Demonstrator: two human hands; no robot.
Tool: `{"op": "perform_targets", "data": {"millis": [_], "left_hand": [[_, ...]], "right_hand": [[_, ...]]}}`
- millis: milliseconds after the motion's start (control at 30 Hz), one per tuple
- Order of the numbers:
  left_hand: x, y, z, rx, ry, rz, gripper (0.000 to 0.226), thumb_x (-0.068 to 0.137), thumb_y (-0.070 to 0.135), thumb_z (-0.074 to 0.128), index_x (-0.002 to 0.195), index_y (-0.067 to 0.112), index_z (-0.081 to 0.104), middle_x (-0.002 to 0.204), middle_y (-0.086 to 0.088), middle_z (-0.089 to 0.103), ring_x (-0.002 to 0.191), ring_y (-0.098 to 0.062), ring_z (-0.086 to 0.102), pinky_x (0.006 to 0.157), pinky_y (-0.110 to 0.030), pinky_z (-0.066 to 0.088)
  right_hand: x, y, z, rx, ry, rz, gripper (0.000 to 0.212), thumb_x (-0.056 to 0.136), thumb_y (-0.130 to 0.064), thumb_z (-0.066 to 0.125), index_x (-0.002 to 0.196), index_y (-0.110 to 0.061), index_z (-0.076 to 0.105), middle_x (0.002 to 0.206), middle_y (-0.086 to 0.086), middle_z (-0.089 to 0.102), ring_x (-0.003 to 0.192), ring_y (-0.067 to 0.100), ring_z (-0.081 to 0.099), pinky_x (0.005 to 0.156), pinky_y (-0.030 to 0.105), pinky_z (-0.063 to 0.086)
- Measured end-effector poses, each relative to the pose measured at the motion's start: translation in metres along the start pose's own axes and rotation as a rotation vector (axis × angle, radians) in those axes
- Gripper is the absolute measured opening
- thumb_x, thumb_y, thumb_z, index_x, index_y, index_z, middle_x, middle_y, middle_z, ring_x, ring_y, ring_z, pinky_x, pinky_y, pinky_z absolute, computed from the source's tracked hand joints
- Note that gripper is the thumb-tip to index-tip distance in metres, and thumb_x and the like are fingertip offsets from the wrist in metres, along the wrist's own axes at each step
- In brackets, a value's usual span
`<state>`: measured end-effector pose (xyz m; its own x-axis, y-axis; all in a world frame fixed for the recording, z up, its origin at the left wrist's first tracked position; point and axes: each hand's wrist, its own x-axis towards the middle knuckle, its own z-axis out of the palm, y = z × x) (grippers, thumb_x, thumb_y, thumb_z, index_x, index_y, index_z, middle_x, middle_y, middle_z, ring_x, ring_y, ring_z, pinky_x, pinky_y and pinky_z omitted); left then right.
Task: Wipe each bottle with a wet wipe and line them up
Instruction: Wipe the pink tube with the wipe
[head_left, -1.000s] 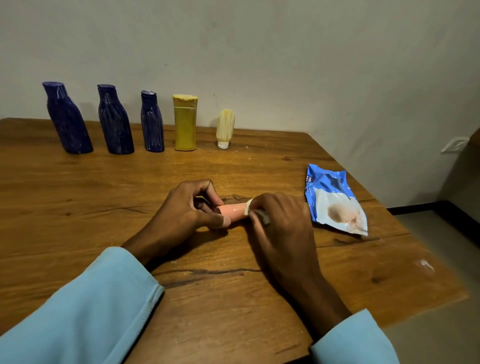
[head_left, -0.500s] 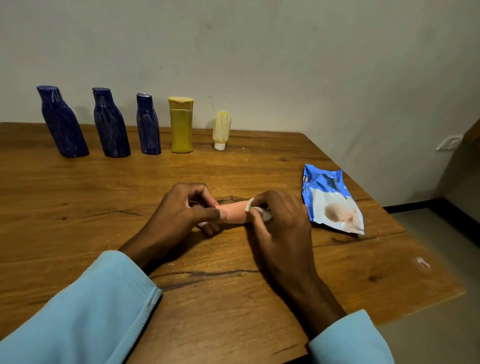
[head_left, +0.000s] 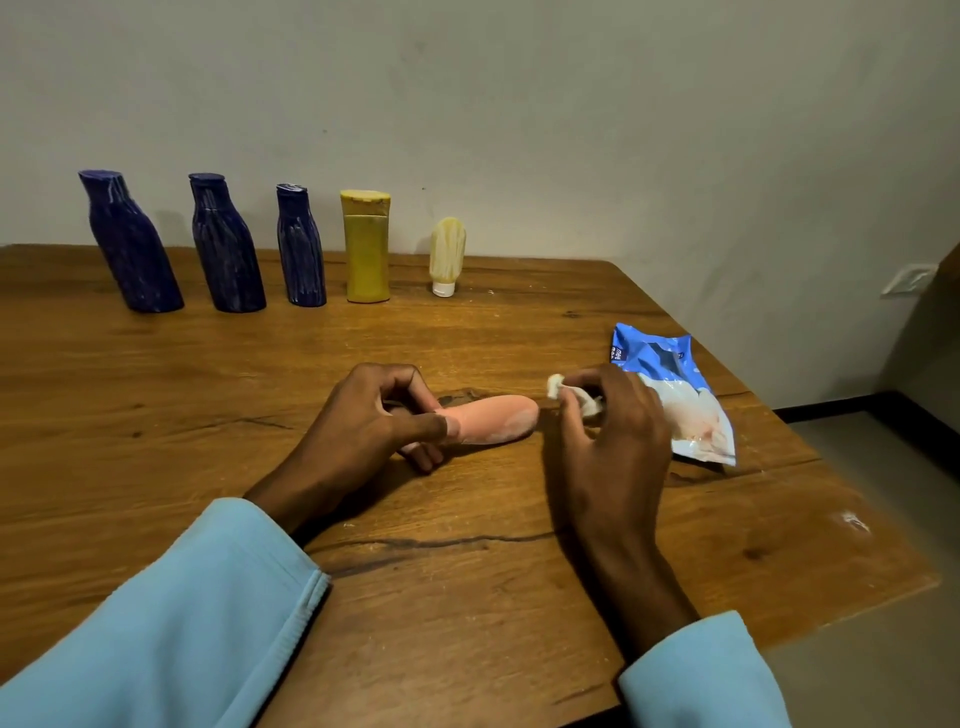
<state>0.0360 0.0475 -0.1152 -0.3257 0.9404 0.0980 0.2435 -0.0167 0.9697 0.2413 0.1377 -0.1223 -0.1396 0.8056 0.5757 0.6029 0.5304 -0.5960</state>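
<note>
- The pink bottle (head_left: 491, 419) lay on its side on the table (head_left: 156, 395), its left end pinched by the left hand (head_left: 363, 421).
- Just right of the bottle, the right hand (head_left: 608, 431) pinched a wipe (head_left: 574, 396) (crumpled, white).
- Beyond the bottle, five bottles (head_left: 366, 247) stood in a row; right of it lay the pack (head_left: 675, 395).

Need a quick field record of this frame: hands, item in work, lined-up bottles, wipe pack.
left hand: grips one end of pink tube, which lies on table
right hand: pinches wet wipe, just off the tube's other end
row at wall: three blue bottles, yellow bottle, cream tube cap-down, all upright
wipe pack: flat on table, beyond the right hand
</note>
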Motion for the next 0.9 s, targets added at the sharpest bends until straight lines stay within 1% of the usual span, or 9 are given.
{"op": "perform_targets", "data": {"millis": [67,133,300,367,433,533,600,667,900], "left_hand": [[0.000,0.000,0.000,-0.003,0.001,-0.003,0.016,0.087,0.002,0.082,0.095,-0.003,0.069,0.082,-0.019,0.078,0.073,-0.037,0.078,0.063,-0.038,0.064],[0.000,0.000,0.000,-0.004,0.002,-0.004,0.017,0.086,0.003,0.082,0.095,-0.003,0.069,0.084,-0.017,0.078,0.072,-0.034,0.078,0.062,-0.037,0.064],[0.001,0.000,0.000,0.007,-0.010,0.004,0.017,0.088,0.005,0.083,0.096,-0.003,0.070,0.084,-0.019,0.078,0.073,-0.035,0.078,0.066,-0.043,0.064],[0.000,0.000,0.000,0.007,-0.012,0.010,0.020,0.087,0.008,0.084,0.095,-0.004,0.069,0.083,-0.019,0.078,0.074,-0.036,0.078,0.066,-0.043,0.064],[-0.001,0.000,0.000,0.013,-0.011,0.014,0.021,0.087,0.009,0.084,0.095,-0.004,0.069,0.084,-0.019,0.078,0.074,-0.036,0.078,0.065,-0.042,0.064],[-0.001,0.000,0.000,0.019,-0.003,0.005,0.017,0.088,0.006,0.082,0.095,-0.002,0.070,0.087,-0.017,0.079,0.074,-0.035,0.079,0.068,-0.047,0.065],[-0.001,-0.001,0.000,0.022,0.000,-0.009,0.017,0.087,0.005,0.083,0.095,-0.001,0.070,0.088,-0.015,0.079,0.075,-0.034,0.079,0.069,-0.047,0.065],[0.000,0.000,0.000,0.024,-0.002,-0.014,0.018,0.086,0.005,0.084,0.096,0.000,0.070,0.089,-0.014,0.079,0.075,-0.033,0.079,0.070,-0.048,0.066],[-0.002,0.001,0.000,0.009,-0.027,0.010,0.019,0.085,0.004,0.084,0.096,0.000,0.069,0.083,-0.015,0.078,0.075,-0.034,0.079,0.074,-0.049,0.067]], "right_hand": [[0.001,0.002,0.000,-0.001,0.026,0.004,0.017,0.095,-0.023,0.070,0.105,-0.035,0.062,0.102,-0.016,0.062,0.098,0.007,0.056,0.088,0.044,0.051],[0.000,-0.002,0.003,-0.001,-0.023,-0.043,0.019,0.095,-0.024,0.069,0.105,-0.037,0.059,0.103,-0.017,0.060,0.100,0.007,0.056,0.086,0.043,0.052],[-0.010,-0.017,0.005,0.068,-0.203,-0.321,0.015,0.097,-0.022,0.069,0.110,-0.027,0.063,0.108,-0.012,0.061,0.104,0.007,0.054,0.087,0.037,0.050],[-0.014,-0.022,0.003,0.116,-0.231,-0.374,0.014,0.098,-0.022,0.068,0.111,-0.024,0.066,0.109,-0.010,0.063,0.104,0.007,0.054,0.087,0.036,0.048],[-0.015,-0.024,0.006,0.065,-0.252,-0.399,0.015,0.099,-0.023,0.067,0.113,-0.025,0.064,0.110,-0.010,0.062,0.104,0.009,0.054,0.087,0.037,0.047],[-0.008,-0.015,0.009,-0.048,-0.169,-0.254,0.016,0.097,-0.025,0.068,0.111,-0.030,0.062,0.109,-0.011,0.061,0.104,0.009,0.054,0.089,0.040,0.049],[-0.002,-0.007,0.008,0.007,-0.084,-0.087,0.016,0.095,-0.024,0.069,0.108,-0.032,0.062,0.105,-0.013,0.062,0.101,0.008,0.056,0.086,0.042,0.053],[-0.002,-0.007,0.008,0.036,-0.064,-0.060,0.017,0.095,-0.024,0.069,0.108,-0.033,0.063,0.105,-0.015,0.061,0.101,0.008,0.056,0.084,0.043,0.054],[-0.020,-0.032,0.010,0.120,-0.276,-0.420,0.015,0.099,-0.025,0.066,0.114,-0.025,0.066,0.111,-0.010,0.062,0.106,0.009,0.054,0.090,0.038,0.046]]}}
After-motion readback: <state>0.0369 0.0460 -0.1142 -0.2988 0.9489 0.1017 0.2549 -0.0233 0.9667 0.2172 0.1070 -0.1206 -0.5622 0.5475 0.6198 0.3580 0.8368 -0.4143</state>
